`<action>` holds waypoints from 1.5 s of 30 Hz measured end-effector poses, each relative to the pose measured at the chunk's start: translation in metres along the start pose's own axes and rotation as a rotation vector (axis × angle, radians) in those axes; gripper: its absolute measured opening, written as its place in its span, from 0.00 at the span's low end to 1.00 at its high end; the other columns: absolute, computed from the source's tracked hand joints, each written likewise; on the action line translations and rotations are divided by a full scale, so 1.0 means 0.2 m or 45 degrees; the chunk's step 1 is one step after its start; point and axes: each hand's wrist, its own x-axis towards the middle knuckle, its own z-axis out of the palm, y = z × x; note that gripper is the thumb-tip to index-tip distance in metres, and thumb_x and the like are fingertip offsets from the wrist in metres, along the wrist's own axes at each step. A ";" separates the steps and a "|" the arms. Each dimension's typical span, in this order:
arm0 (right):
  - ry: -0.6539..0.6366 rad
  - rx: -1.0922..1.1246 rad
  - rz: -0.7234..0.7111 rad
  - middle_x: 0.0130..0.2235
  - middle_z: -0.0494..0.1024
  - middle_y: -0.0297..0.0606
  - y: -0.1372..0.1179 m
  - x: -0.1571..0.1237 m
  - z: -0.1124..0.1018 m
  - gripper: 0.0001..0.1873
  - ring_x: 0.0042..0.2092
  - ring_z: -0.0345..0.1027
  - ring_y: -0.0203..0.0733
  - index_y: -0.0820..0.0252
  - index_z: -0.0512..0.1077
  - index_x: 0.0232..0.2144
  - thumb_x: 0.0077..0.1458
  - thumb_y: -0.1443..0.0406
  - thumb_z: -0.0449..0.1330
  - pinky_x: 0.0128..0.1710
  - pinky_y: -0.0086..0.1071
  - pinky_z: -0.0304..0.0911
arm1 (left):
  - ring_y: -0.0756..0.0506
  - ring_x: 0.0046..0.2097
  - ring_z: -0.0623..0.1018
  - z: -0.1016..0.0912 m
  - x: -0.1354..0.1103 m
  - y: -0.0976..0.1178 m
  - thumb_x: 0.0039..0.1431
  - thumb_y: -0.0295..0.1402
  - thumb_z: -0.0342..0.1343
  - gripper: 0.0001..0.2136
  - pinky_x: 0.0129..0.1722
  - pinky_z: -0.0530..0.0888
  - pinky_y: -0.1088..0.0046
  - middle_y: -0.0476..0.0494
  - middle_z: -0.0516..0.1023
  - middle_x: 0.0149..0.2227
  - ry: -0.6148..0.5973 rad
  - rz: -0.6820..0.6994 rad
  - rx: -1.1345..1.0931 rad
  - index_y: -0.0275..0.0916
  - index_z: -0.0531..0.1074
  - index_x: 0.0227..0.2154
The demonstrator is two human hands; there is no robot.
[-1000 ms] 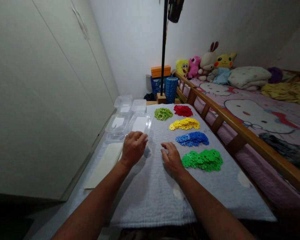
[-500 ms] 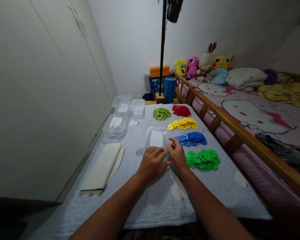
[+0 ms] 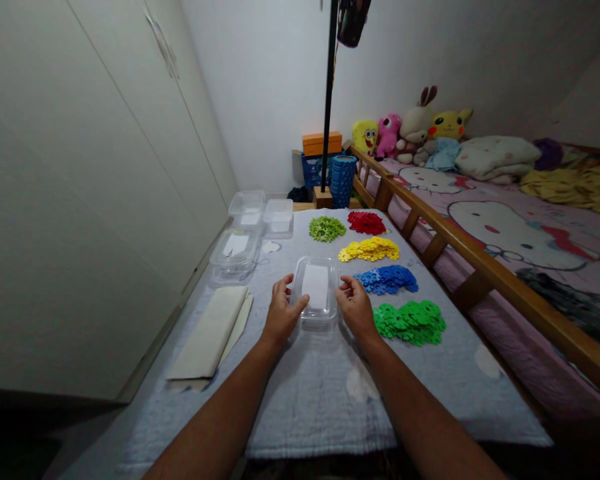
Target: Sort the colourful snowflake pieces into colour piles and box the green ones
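Note:
A clear plastic container (image 3: 316,288) with a lid and a white paper label stands on the cloth in front of me. My left hand (image 3: 282,308) grips its left side, the thumb lying on the lid and the fingers along the edge. At the right edge, my right hand (image 3: 354,303) is closed, its thumb and curled fingers against the container's rim. To the right of that hand lie blue flower-shaped plastic pieces (image 3: 387,280) and green ones (image 3: 410,323). Farther back are heaps of yellow pieces (image 3: 370,249), red pieces (image 3: 366,223) and light green pieces (image 3: 327,229).
More clear containers (image 3: 236,248) stand at the back left. Folded cream card (image 3: 213,333) lies on the left of the cloth-covered table (image 3: 300,407). A black pole (image 3: 327,113) rises behind the table. A wooden bed rail (image 3: 460,267) runs along the right, a white cabinet (image 3: 90,200) along the left.
My left hand has moved from the container's near right corner to its left side, uncovering the near part of the lid. My right hand stays at the right edge. The view has shifted slightly.

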 end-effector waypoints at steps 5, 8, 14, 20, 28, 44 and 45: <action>-0.012 -0.165 -0.100 0.42 0.75 0.44 -0.02 0.17 -0.01 0.22 0.38 0.68 0.44 0.62 0.74 0.45 0.51 0.55 0.59 0.43 0.39 0.67 | 0.40 0.55 0.71 -0.01 0.00 -0.01 0.53 0.45 0.64 0.35 0.56 0.71 0.58 0.36 0.64 0.62 -0.090 0.025 -0.067 0.44 0.61 0.63; -0.070 -0.276 -0.084 0.39 0.75 0.41 -0.04 0.29 0.01 0.19 0.39 0.68 0.44 0.61 0.75 0.42 0.50 0.56 0.60 0.45 0.39 0.65 | 0.35 0.63 0.67 -0.02 0.00 -0.02 0.44 0.47 0.70 0.46 0.63 0.66 0.54 0.34 0.60 0.64 -0.202 0.112 -0.073 0.43 0.57 0.65; -0.068 -0.394 -0.030 0.33 0.73 0.35 -0.03 0.37 0.09 0.13 0.38 0.68 0.43 0.60 0.72 0.37 0.45 0.65 0.58 0.44 0.37 0.64 | 0.30 0.70 0.57 -0.04 -0.01 -0.02 0.35 0.45 0.76 0.57 0.69 0.56 0.48 0.32 0.53 0.67 -0.374 0.248 0.013 0.43 0.51 0.68; 0.030 -0.345 -0.138 0.35 0.72 0.39 0.01 0.34 0.11 0.13 0.38 0.66 0.44 0.58 0.70 0.33 0.40 0.68 0.55 0.45 0.38 0.65 | 0.29 0.68 0.58 -0.03 -0.02 -0.03 0.35 0.43 0.76 0.60 0.66 0.62 0.47 0.31 0.54 0.66 -0.369 0.300 0.115 0.43 0.45 0.70; 0.049 -0.348 -0.224 0.33 0.73 0.37 -0.02 0.32 0.08 0.11 0.34 0.66 0.42 0.56 0.68 0.32 0.41 0.66 0.55 0.41 0.36 0.65 | 0.37 0.55 0.72 -0.03 -0.04 -0.01 0.35 0.44 0.76 0.68 0.59 0.70 0.50 0.30 0.47 0.67 -0.423 0.153 0.013 0.48 0.31 0.71; 0.017 -0.369 -0.192 0.31 0.79 0.38 -0.09 0.30 0.03 0.12 0.31 0.72 0.42 0.57 0.70 0.35 0.44 0.64 0.55 0.36 0.34 0.64 | 0.31 0.62 0.66 -0.03 -0.03 0.01 0.31 0.39 0.77 0.65 0.59 0.71 0.50 0.33 0.49 0.67 -0.416 0.108 0.005 0.44 0.40 0.70; 0.020 -0.376 -0.191 0.31 0.79 0.38 -0.09 0.29 0.02 0.12 0.31 0.72 0.43 0.57 0.70 0.35 0.45 0.64 0.55 0.35 0.34 0.64 | 0.31 0.63 0.66 -0.03 -0.03 0.01 0.31 0.39 0.77 0.65 0.60 0.71 0.49 0.33 0.50 0.66 -0.420 0.113 0.009 0.44 0.41 0.70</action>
